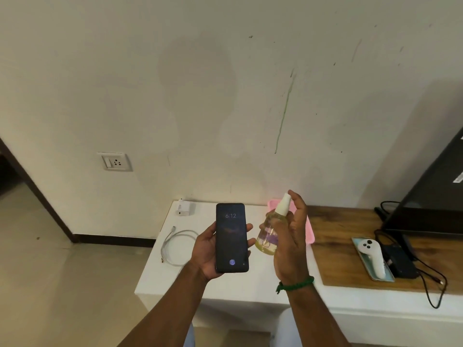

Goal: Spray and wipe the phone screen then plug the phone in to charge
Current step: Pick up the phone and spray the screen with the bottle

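Black glass, phone: lit, lock screen reads 6:12, face toward the camera. It is held in the air above the near part of the white ledge, not resting on it.
Left hand: cradles the phone from behind, thumb on one long edge, fingertips curled over the other.
Right hand: wrapped round the spray bottle, also above the ledge and just beside the phone. The forefinger arches over the white pump cap; I cannot tell whether it is pressing.
Bottle: clear, yellowish liquid inside, leaning a little. I cannot read which way the nozzle faces.
Pink cloth: lies at the ledge's far edge, mostly hidden behind the right hand.
Cable: white, looped on the ledge's left part, both ends free.
Adapter: white, at the ledge's far left corner, not in the wall socket, which sits on the wall up and left of the ledge.
Step in hand: I judge it to be the spray, the first step. I see no wetness on the screen.
Next move: turn the nozzle at the glass and give one short, light press. The bottle then goes down on the ledge so the right hand is free for the cloth.
Left to do: wipe, adapter into socket, cable into adapter and phone.
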